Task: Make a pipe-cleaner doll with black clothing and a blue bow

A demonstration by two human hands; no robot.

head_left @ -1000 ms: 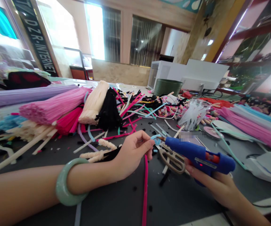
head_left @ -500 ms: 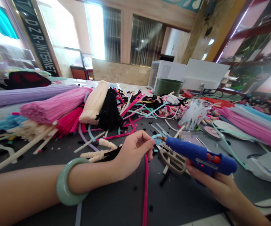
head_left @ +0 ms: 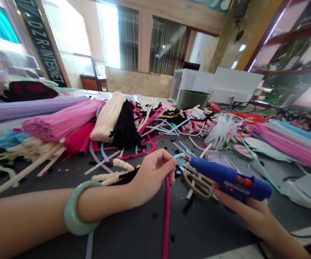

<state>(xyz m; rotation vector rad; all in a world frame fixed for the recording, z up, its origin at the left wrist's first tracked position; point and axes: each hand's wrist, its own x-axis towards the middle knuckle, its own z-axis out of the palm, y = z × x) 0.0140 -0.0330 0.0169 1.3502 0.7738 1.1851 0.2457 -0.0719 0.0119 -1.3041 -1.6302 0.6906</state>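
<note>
Left hand (head_left: 152, 176) pinches blue pipe cleaner (head_left: 179, 157) — right hand (head_left: 242, 205) grips glue gun (head_left: 225, 178) beside it.

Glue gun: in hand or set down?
In hand: the right hand grips the glue gun by its handle, nozzle at the blue pipe cleaner.

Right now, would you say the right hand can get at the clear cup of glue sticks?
Probably not at once: the right hand is closed around the blue hot glue gun. Once that is down, the way to the clear cup, past a few loose sticks, looks fairly free.
</note>
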